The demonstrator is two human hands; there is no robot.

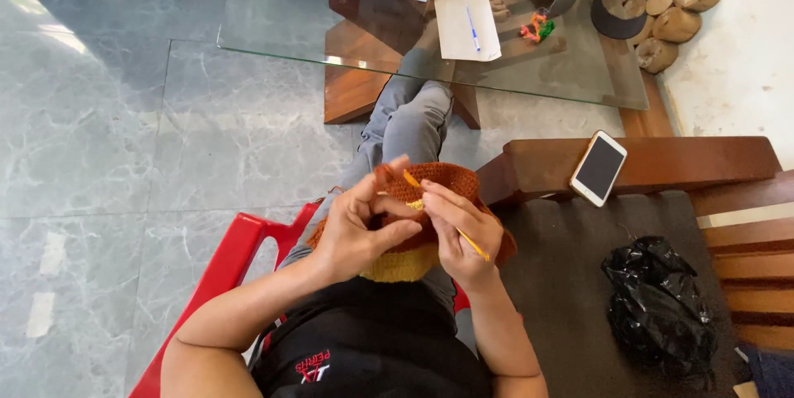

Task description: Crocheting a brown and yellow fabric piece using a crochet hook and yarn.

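**While both hands grip the crochet, slips come down to hook, loop and lap**

Because the crochet piece (430, 199) rests only on the lap of a person perched on a red chair (236, 257), the largest risk, as I judge it, is the whole piece sliding off toward the tiled floor (124, 141) if either grip loosens. The chair is narrow, and the legs stretch far out under the glass table (273, 17), so nothing flat backs the work up.

Next down in size is the phone (598, 168), lying on the wooden armrest (662, 162) to the right with one corner over the near edge. A swing of the right elbow could knock it off. The black bag (659, 307) sits further right on the dark seat, well apart from the hands, and looks harmless.

Smallest, and likeliest, is trouble at the hook (447, 218). It is thin and yellow, and a tug at a wrong angle could drop the working loop or split the yarn; the loop itself is too small to make out.

The orange and yellow piece lies between the hands and partly beneath them, near the body. The left hand (356, 228) is closed on its left edge, thumb across the fabric. The right hand (463, 228) is closed around the hook and touches the right side of the piece.
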